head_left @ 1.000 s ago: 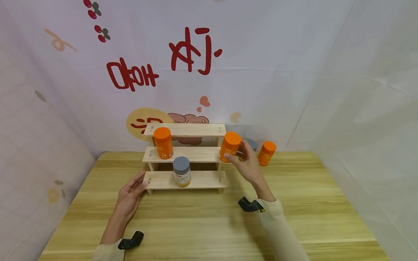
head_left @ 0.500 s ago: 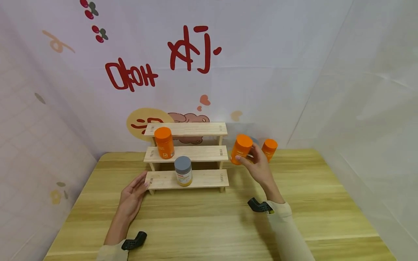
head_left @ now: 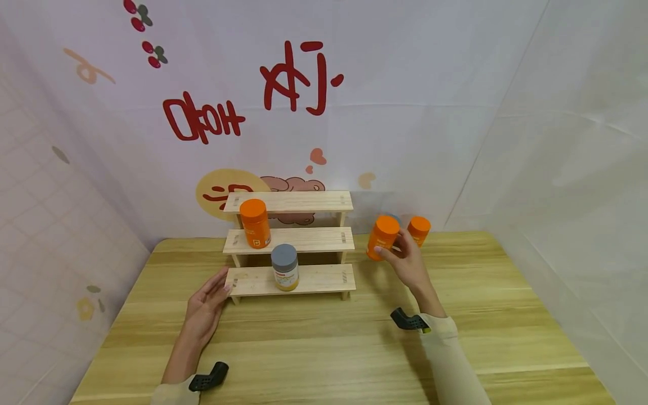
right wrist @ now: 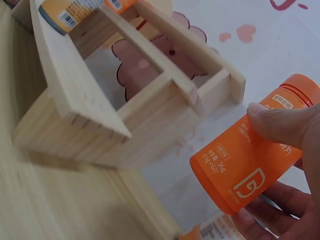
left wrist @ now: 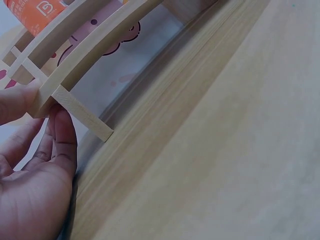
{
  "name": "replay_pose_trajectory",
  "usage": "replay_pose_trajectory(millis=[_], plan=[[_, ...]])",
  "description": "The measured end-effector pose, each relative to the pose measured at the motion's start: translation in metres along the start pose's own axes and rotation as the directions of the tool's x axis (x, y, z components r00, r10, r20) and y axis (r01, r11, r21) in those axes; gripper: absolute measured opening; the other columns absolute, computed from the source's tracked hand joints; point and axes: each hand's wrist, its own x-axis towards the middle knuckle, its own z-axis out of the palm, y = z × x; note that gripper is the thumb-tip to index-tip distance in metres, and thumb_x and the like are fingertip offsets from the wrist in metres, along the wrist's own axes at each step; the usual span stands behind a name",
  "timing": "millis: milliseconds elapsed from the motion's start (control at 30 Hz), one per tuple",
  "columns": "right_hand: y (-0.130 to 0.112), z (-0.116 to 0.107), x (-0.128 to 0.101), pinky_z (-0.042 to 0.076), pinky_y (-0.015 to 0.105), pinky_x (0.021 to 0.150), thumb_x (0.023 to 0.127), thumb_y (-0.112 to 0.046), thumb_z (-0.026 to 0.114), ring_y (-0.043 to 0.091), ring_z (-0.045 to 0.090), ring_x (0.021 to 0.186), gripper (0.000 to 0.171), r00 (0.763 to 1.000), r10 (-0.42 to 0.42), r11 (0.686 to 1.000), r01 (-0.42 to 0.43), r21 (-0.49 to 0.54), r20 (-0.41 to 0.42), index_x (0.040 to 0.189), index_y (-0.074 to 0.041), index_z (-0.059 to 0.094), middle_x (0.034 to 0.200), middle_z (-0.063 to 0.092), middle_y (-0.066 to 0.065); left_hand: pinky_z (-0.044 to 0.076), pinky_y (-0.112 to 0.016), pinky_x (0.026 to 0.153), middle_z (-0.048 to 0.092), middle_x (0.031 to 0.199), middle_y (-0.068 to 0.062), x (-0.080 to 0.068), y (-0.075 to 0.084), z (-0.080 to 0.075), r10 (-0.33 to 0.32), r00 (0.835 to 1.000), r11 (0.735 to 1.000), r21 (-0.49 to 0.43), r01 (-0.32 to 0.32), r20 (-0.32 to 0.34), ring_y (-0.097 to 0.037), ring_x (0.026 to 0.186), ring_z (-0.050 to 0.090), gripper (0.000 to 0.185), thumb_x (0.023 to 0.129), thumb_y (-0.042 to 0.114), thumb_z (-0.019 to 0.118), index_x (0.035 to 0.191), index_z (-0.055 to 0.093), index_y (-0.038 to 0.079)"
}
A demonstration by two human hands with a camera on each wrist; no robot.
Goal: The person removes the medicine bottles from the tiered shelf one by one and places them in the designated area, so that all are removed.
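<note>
My right hand (head_left: pixel 409 264) grips an orange bottle with an orange lid (head_left: pixel 382 241), held to the right of a three-step wooden shelf (head_left: pixel 319 278). Seen from the right wrist, the thumb lies across the front of this bottle (right wrist: pixel 240 160) and the fingers wrap behind, with its base tilted toward the shelf. My left hand (head_left: pixel 205 309) pinches the left end of the lowest step, thumb at the board and fingers curled beneath (left wrist: pixel 62 127). A grey-lidded bottle (head_left: pixel 286 274) stands on that step, and another orange bottle (head_left: pixel 256 226) stands on the middle one.
On the table (head_left: pixel 324 360), behind my right hand, stands an orange bottle (head_left: pixel 419 228), partly covered by the hand. A further bottle's grey-blue lid (head_left: pixel 394 218) peeks out behind the held one. A printed cloth wall (head_left: pixel 420 112) rises behind the shelf.
My right hand has carried the orange bottle rightward and slightly down, from beside the middle step's right end to clear of the shelf. The left hand keeps its place on the lowest step.
</note>
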Motion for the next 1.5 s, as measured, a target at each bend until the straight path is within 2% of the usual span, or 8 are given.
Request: replay_pose_trajectory(millis=[200, 433, 700, 967, 1167, 1300, 1500], plan=[[0.015, -0.008, -0.003, 0.048, 0.049, 0.112, 0.092, -0.015, 0.079, 0.018, 0.058, 0.121, 0.059, 0.998, 0.055, 0.998, -0.056, -0.027, -0.02, 0.144, -0.011, 0.051, 0.14, 0.061, 0.016, 0.047, -0.009, 0.102, 0.052, 0.14, 0.013, 0.001, -0.003, 0.002, -0.002, 1.0, 1.0, 0.0, 0.002, -0.004, 0.005, 0.128, 0.051, 0.068, 0.104, 0.005, 0.06, 0.16, 0.024, -0.005], [0.028, -0.012, -0.005, 0.044, 0.052, 0.115, 0.092, -0.008, 0.077, 0.032, 0.055, 0.13, 0.061, 0.992, 0.124, 0.992, -0.124, -0.036, -0.025, 0.147, -0.007, 0.049, 0.143, 0.057, 0.019, 0.048, -0.009, 0.101, 0.054, 0.139, 0.014, 0.001, -0.002, 0.0, 0.023, 1.0, 1.0, 0.002, -0.023, 0.005, 0.005, 0.127, 0.053, 0.067, 0.104, 0.003, 0.059, 0.159, 0.023, -0.008], [0.006, -0.014, -0.015, 0.044, 0.057, 0.113, 0.091, 0.001, 0.075, 0.041, 0.054, 0.131, 0.06, 0.989, 0.144, 0.987, -0.142, -0.073, 0.03, 0.145, 0.0, 0.048, 0.14, 0.057, 0.028, 0.048, -0.009, 0.1, 0.054, 0.136, 0.01, -0.003, 0.002, -0.002, 0.01, 1.0, 1.0, 0.024, -0.01, 0.003, 0.003, 0.124, 0.053, 0.067, 0.104, 0.005, 0.06, 0.159, 0.024, -0.008], [0.006, -0.022, -0.02, 0.043, 0.055, 0.115, 0.093, -0.002, 0.074, 0.04, 0.053, 0.132, 0.061, 0.98, 0.195, 0.978, -0.19, -0.081, 0.051, 0.147, -0.001, 0.046, 0.14, 0.057, 0.027, 0.048, -0.01, 0.101, 0.053, 0.137, 0.008, -0.002, 0.001, 0.0, 0.015, 1.0, 0.999, 0.033, -0.015, 0.016, 0.002, 0.124, 0.054, 0.067, 0.104, 0.005, 0.058, 0.16, 0.023, -0.008], [0.028, -0.032, -0.016, 0.041, 0.061, 0.115, 0.093, -0.002, 0.074, 0.046, 0.051, 0.134, 0.066, 0.98, 0.185, 0.978, -0.178, -0.105, 0.07, 0.15, -0.002, 0.041, 0.143, 0.054, 0.031, 0.048, -0.01, 0.101, 0.053, 0.136, 0.008, -0.001, -0.001, 0.001, 0.002, 1.0, 1.0, 0.026, -0.002, 0.002, 0.002, 0.124, 0.054, 0.068, 0.104, 0.006, 0.06, 0.16, 0.023, -0.008], [0.049, -0.035, -0.013, 0.04, 0.061, 0.116, 0.092, -0.005, 0.076, 0.043, 0.051, 0.136, 0.069, 0.982, 0.171, 0.981, -0.162, -0.102, 0.08, 0.151, -0.006, 0.04, 0.145, 0.054, 0.028, 0.047, -0.009, 0.101, 0.052, 0.137, 0.01, -0.001, 0.0, 0.001, -0.004, 1.0, 1.0, 0.03, 0.004, 0.004, 0.004, 0.125, 0.053, 0.068, 0.104, 0.007, 0.06, 0.16, 0.023, -0.006], [0.056, -0.037, -0.012, 0.041, 0.059, 0.116, 0.092, -0.009, 0.078, 0.04, 0.053, 0.135, 0.069, 0.984, 0.158, 0.983, -0.149, -0.107, 0.082, 0.15, -0.01, 0.041, 0.145, 0.056, 0.024, 0.047, -0.009, 0.101, 0.051, 0.138, 0.011, -0.001, 0.0, 0.0, -0.011, 1.0, 0.999, 0.031, 0.011, 0.006, 0.004, 0.126, 0.052, 0.068, 0.104, 0.008, 0.06, 0.16, 0.024, -0.005]])
